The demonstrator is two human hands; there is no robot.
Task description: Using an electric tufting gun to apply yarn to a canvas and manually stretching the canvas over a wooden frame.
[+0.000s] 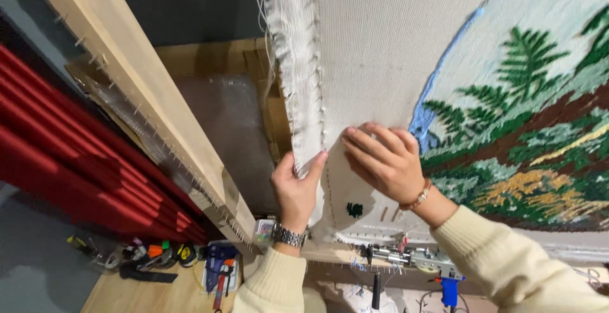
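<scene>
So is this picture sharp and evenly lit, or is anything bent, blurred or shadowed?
In the head view, the wide lens tilts and bows the wooden frame beam. Light falls evenly on the white cloth, without glare. The left hand and right hand look sharp, casting soft shadows on the cloth. The red curtain shows dark folds, and the tools on the floor sit dimmer and too small to tell apart.

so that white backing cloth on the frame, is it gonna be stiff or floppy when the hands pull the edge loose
Probably floppy: the white cloth already folds and curls at its frayed edge where the left hand pinches it. Likely grippy rather than slippery, given the coarse weave. The tufted picture area looks thicker, so that part may hang heavier. The right hand presses flat on the cloth.
</scene>
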